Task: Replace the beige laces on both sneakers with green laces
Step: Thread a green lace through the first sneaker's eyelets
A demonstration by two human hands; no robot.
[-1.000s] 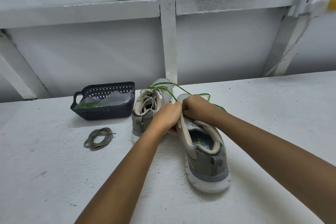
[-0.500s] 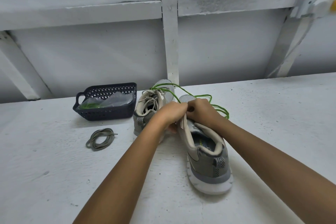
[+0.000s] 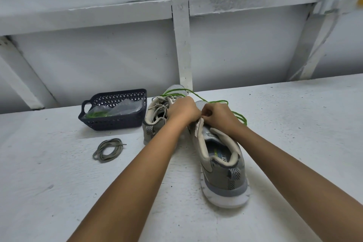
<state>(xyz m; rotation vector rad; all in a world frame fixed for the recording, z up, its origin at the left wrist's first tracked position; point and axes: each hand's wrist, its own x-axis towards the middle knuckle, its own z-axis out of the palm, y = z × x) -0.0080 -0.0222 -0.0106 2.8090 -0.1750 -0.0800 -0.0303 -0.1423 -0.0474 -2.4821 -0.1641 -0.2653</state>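
The near sneaker (image 3: 222, 165) sits mid-table, with open tabletop (image 3: 59, 182) near and right and the wall (image 3: 98, 61) just beyond. The left hand (image 3: 182, 110) grips its upper; the right hand (image 3: 220, 116) pinches the green lace (image 3: 218, 102) there. Far left, a basket (image 3: 115, 124) holds bagged green laces (image 3: 96, 114).

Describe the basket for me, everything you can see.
The basket is dark blue plastic with lattice-cut walls and a loop handle at its left end. It stands upright on the white table, just left of the far sneaker. Inside lie clear plastic bags, one showing green lace.
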